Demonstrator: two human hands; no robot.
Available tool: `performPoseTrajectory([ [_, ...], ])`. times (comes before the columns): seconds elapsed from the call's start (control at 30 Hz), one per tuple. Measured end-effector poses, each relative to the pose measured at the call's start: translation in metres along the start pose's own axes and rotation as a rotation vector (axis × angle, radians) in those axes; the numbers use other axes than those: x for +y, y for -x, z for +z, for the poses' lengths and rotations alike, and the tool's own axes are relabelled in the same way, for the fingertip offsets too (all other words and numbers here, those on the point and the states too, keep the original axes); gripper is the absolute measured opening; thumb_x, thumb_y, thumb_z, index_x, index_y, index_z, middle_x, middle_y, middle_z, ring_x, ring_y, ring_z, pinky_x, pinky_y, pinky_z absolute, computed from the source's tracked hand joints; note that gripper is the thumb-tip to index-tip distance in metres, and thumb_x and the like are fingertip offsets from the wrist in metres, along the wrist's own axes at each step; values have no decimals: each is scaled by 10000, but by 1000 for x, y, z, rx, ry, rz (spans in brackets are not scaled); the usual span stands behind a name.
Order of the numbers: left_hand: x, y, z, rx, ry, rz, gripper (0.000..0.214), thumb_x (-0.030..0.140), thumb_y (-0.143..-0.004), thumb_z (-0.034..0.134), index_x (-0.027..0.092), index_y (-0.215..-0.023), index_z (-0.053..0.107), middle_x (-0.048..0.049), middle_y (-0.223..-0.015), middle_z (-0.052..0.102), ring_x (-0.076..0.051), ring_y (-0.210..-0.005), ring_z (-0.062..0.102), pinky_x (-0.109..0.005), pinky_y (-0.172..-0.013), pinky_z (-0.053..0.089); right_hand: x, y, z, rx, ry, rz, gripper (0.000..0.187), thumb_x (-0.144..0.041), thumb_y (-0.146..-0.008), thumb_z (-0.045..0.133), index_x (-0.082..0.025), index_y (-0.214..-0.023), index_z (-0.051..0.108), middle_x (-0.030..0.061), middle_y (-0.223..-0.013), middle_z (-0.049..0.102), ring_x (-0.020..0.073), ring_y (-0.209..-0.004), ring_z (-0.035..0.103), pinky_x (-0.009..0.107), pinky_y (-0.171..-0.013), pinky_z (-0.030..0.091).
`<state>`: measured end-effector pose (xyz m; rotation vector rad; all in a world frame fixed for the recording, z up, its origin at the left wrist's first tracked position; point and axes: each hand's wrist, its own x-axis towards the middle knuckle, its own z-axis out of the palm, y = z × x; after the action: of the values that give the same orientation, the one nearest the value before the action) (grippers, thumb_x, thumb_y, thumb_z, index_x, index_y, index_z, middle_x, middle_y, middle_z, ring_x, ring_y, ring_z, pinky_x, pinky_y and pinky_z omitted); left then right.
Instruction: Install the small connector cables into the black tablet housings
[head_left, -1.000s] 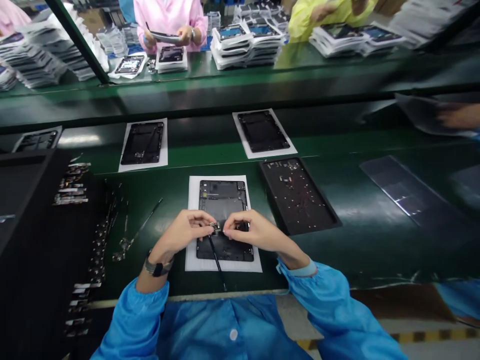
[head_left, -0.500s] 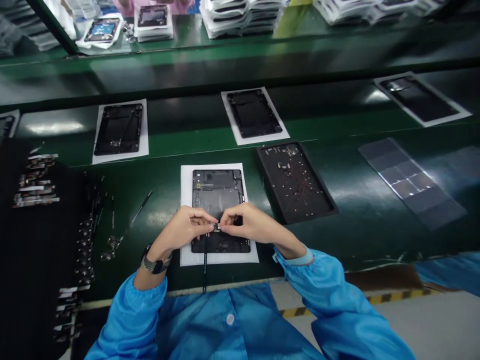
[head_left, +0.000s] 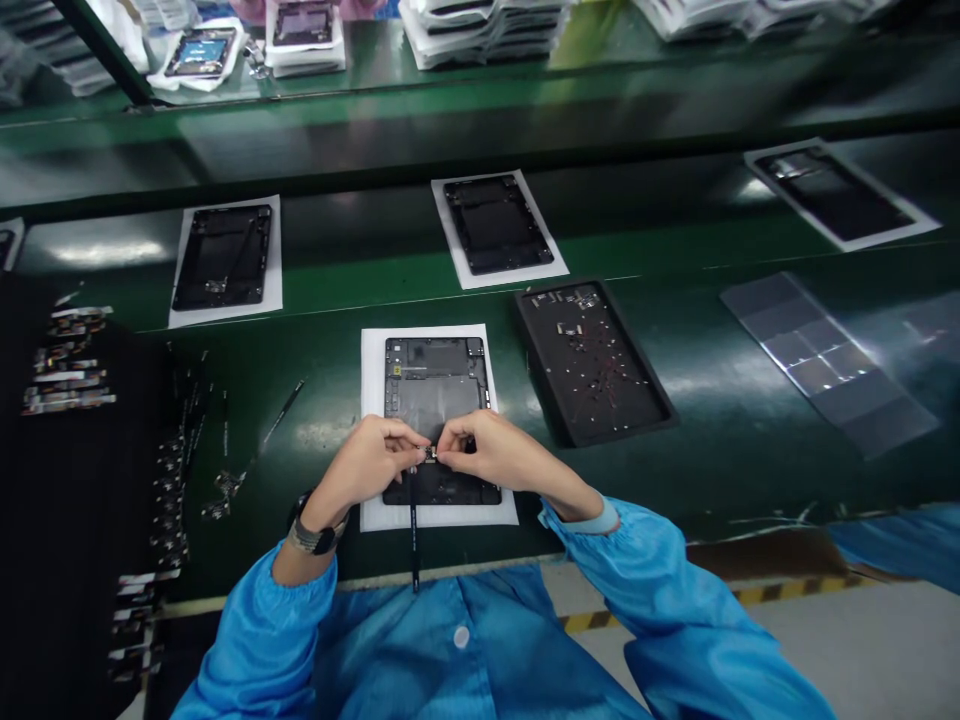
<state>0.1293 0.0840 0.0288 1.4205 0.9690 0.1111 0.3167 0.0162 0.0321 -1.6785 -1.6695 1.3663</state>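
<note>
Between my two hands is a small circuit board [head_left: 430, 454], held over the lower part of an open black tablet housing [head_left: 439, 390]. My left hand [head_left: 381, 457] pinches the board's left end between thumb and fingers. At its right end, the thumb and fingertips of my right hand [head_left: 480, 447] are closed on it too. A narrow black strip [head_left: 414, 535], which looks like a flex cable, runs from beneath my left fingers past the housing's lower edge. The housing lies on a white sheet [head_left: 375, 375]. My fingers hide part of the board.
A black tray [head_left: 611, 370] with small parts and red wires stands to the right. Beyond it lie clear plastic sheets [head_left: 825, 360]. Further housings [head_left: 491, 225] rest on sheets along the green belt. Several boards with strips [head_left: 172, 490] line the dark mat at left.
The housings on the belt have shifted slightly left. My hands keep their pinch on the board and have barely moved. The lower end of the black strip has swung a little right.
</note>
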Motion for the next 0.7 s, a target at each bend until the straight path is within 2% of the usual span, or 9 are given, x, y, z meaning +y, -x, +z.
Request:
performPoseTrajectory([
  [0.33, -1, -2, -3, -27, 76, 6, 100, 127, -751, 686, 134, -803, 772, -8, -615, 663, -108, -510, 584, -225, -513, 496, 3, 1, -4, -39, -89, -14, 101, -145, -800, 625, -151, -772, 722, 12, -680, 715, 129, -619, 625, 218, -580, 427],
  [0.7, -6, -3, -6, -57, 61, 31, 112, 156, -753, 695, 134, -824, 779, -13, -627, 650, -113, -525, 591, -232, -530, 476, 3, 1, -5, -60, -86, -13, 108, -143, -798, 616, -147, -764, 718, 17, -683, 714, 131, -619, 623, 224, -575, 425],
])
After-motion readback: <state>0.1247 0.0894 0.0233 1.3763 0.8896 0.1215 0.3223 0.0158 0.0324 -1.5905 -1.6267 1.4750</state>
